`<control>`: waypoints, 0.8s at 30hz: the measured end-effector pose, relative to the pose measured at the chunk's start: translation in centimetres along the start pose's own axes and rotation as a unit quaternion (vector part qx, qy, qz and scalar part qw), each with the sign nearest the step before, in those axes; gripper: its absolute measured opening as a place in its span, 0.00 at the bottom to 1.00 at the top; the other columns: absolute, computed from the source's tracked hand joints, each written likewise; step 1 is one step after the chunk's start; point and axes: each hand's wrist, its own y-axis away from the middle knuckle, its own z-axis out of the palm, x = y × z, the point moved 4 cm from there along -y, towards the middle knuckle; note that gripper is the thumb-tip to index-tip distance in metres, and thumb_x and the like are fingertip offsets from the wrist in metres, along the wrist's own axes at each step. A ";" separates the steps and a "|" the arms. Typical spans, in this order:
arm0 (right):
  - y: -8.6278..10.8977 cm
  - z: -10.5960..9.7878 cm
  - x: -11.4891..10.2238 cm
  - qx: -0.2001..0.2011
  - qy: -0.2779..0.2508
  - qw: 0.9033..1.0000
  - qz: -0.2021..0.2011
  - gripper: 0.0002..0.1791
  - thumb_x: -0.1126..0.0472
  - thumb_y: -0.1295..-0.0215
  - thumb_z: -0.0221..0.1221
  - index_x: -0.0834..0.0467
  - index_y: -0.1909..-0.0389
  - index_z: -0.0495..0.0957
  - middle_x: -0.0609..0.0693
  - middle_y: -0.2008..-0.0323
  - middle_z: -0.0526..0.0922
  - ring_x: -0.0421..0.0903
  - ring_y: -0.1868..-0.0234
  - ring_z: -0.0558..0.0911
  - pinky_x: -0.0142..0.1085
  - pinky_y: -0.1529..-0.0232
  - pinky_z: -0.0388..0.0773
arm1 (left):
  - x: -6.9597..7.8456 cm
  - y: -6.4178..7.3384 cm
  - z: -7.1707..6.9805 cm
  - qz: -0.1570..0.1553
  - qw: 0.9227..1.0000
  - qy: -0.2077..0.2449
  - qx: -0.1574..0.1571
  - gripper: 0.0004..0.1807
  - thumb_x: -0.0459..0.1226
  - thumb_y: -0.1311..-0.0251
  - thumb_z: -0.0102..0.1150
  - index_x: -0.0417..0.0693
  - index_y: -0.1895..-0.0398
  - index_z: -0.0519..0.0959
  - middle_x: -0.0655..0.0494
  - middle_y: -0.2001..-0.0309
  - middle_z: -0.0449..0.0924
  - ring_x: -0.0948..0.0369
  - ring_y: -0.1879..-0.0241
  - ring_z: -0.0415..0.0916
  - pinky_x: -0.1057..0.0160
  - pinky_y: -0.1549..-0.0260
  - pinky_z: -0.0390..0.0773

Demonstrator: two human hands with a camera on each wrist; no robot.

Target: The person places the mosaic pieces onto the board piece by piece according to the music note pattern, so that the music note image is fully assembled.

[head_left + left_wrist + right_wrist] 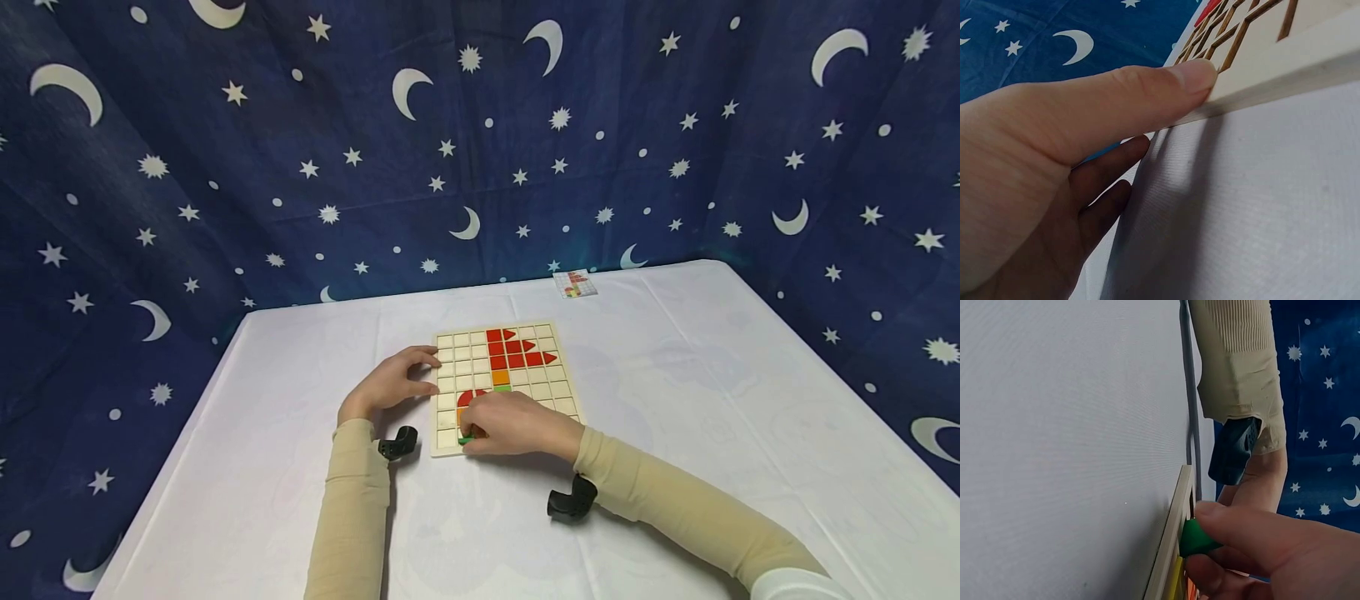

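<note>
A pale wooden grid board (465,365) lies on the white table. Along its left edge rests my left hand (390,382), fingers spread and the thumb (1194,75) touching the rim in the left wrist view. My right hand (517,423) reaches over the board's near part and pinches a small green piece (1196,537) between thumb and fingers, at the board's near-left cells. Red tiles (497,349) with pointed ends fill rows at the far side. Below them come an orange tile (500,377) and a light green one (502,388). A red rounded piece (466,399) shows beside the right hand, which hides other pieces.
A small printed card (576,284) with a coloured pattern lies at the table's back edge. Behind it hangs a dark blue curtain (337,150) with moons and stars. A black camera sits on each wrist, the right one (572,500) just above the tablecloth.
</note>
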 end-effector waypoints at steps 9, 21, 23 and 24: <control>0.1 -0.5 -0.2 0.064 0.036 0.997 -0.026 0.02 0.60 0.42 0.64 0.50 0.73 0.83 0.39 0.74 0.76 0.34 0.76 0.71 0.26 0.78 0.69 | 0.1 0.1 0.0 -0.001 1.000 0.008 0.002 0.24 0.38 0.45 0.71 0.43 0.45 0.78 0.48 0.31 0.66 0.50 0.28 0.57 0.51 0.30 0.56; 0.2 -0.2 0.1 0.019 0.021 0.999 -0.016 0.02 0.59 0.40 0.64 0.49 0.71 0.84 0.37 0.77 0.75 0.35 0.73 0.71 0.27 0.74 0.70 | 0.1 0.1 0.2 -0.012 1.000 0.014 0.001 0.25 0.38 0.46 0.72 0.44 0.44 0.78 0.49 0.31 0.65 0.50 0.28 0.56 0.50 0.29 0.56; 0.1 -0.2 0.2 0.018 0.013 1.000 -0.015 0.03 0.60 0.40 0.64 0.50 0.71 0.84 0.36 0.77 0.75 0.35 0.73 0.71 0.26 0.74 0.70 | 0.1 0.1 0.1 -0.010 1.000 0.013 0.003 0.25 0.38 0.46 0.72 0.44 0.44 0.78 0.49 0.31 0.66 0.50 0.28 0.56 0.50 0.29 0.56; 0.1 -0.2 0.2 0.018 0.011 1.000 -0.015 0.03 0.60 0.40 0.64 0.50 0.72 0.84 0.36 0.77 0.75 0.34 0.73 0.71 0.26 0.73 0.70 | 0.1 0.0 0.1 -0.009 1.000 0.014 0.003 0.25 0.38 0.46 0.72 0.44 0.44 0.78 0.49 0.31 0.66 0.50 0.28 0.56 0.50 0.29 0.56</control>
